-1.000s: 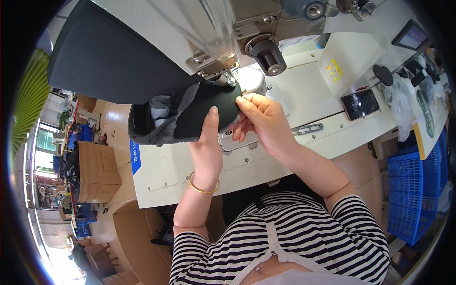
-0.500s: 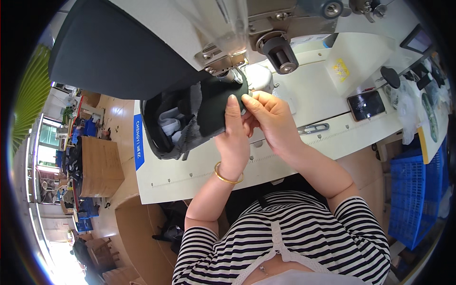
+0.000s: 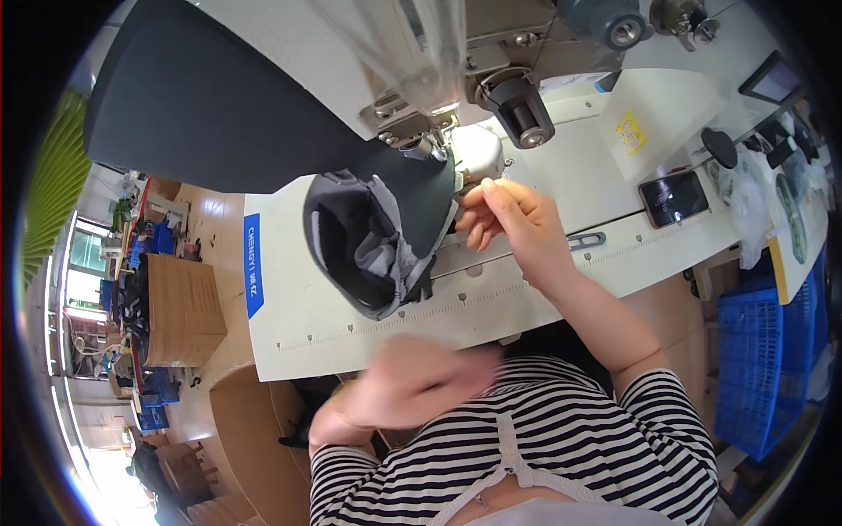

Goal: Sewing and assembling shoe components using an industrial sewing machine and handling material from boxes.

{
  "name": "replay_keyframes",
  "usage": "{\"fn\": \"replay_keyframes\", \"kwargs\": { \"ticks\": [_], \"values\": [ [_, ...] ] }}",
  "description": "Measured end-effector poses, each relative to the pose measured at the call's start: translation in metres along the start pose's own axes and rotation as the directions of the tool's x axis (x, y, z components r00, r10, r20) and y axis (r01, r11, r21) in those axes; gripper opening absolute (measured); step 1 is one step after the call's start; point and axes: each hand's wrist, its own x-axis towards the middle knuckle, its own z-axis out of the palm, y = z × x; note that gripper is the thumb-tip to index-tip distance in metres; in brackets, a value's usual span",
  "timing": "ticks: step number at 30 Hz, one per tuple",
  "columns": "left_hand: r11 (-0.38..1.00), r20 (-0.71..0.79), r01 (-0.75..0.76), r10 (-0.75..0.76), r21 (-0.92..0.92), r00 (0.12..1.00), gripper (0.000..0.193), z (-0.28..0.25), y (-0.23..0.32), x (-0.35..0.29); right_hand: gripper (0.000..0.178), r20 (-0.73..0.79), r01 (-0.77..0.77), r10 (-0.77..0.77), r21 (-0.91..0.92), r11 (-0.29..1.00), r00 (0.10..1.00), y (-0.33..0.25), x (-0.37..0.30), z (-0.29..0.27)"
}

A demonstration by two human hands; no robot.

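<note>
A dark, cap-like fabric piece (image 3: 419, 197) lies on the sewing machine's bed, its hollow side with a grey lining facing left. Its flat dark part reaches under the presser foot (image 3: 430, 147) of the sewing machine. Just right of the edge of that piece, my right hand (image 3: 519, 223) is raised with curled fingers, thumb and forefinger close together. Whether anything thin sits between them cannot be seen. Away from the piece, my left hand (image 3: 421, 377) is in front of my body near the table's front edge, smeared by motion, so its fingers are not readable.
A dark panel (image 3: 219, 105) hangs at the upper left. On the white table (image 3: 298, 307) lie small thread snips (image 3: 586, 240) and a phone (image 3: 674, 197) to the right. Blue crates (image 3: 759, 359) stand at the right, with cardboard boxes (image 3: 184, 307) on the left floor.
My left hand has let go of the fabric piece and moved down toward my body. The piece has turned and shifted right, and my right hand has moved slightly right, off its edge.
</note>
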Motion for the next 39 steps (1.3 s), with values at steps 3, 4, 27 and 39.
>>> {"fn": "replay_keyframes", "kwargs": {
  "ticks": [3,4,27,39],
  "values": [
    [0.988,-0.891,-0.153,0.039,-0.034,0.453,0.041,-0.039,-0.029,-0.027,0.034,0.082,0.003,-0.004,0.012,1.000,0.997,0.000,-0.011,0.016],
    [0.999,-0.984,-0.028,-0.024,-0.029,0.179,0.029,-0.075,-0.058,-0.015,0.035,0.121,0.012,-0.013,0.013,1.000,0.993,-0.005,-0.016,0.028],
    [0.829,-0.777,-0.173,-0.396,-0.532,0.490,0.030,-0.087,-0.054,-0.001,0.028,0.064,0.002,-0.006,0.058,0.998,0.998,-0.004,-0.017,0.036],
    [0.933,-0.898,-0.164,-0.246,-0.322,0.364,0.029,-0.070,-0.054,-0.008,0.027,0.020,-0.022,0.022,-0.017,1.000,1.000,-0.003,-0.013,0.027]
  ]
}}
